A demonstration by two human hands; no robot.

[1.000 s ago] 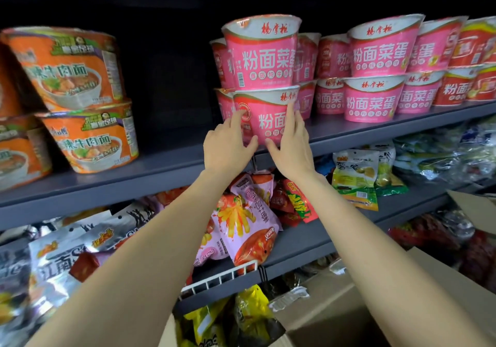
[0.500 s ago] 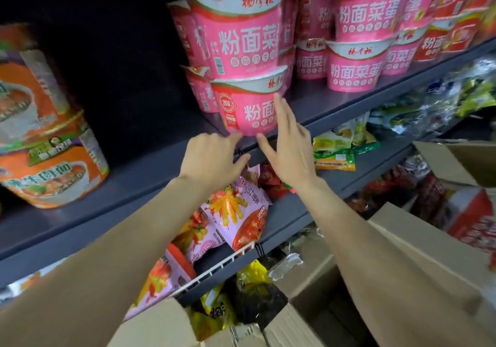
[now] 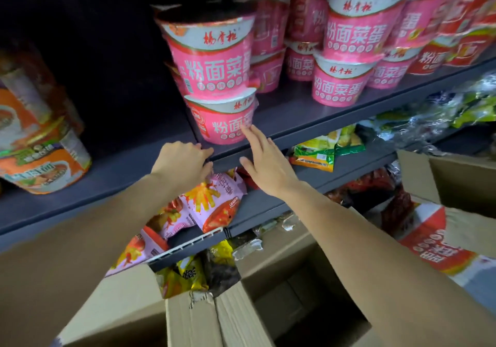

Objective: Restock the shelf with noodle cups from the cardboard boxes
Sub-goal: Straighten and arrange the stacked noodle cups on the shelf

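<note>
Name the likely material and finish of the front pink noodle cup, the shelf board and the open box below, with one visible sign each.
Pink noodle cup: probably paper or plastic under glossy film; it glints. Shelf board: looks like painted metal, matte grey with a thin folded edge. Open box: corrugated cardboard, dull brown, with a torn, fibrous flap edge.

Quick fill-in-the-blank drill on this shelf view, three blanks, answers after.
1. The front pink noodle cup has ____ cup stacked on it.
2. The right hand has its fingers ____, fingertips at that cup.
3. The left hand rests at the edge of the ____, fingers curled.
Missing words: one; straight; shelf
</note>
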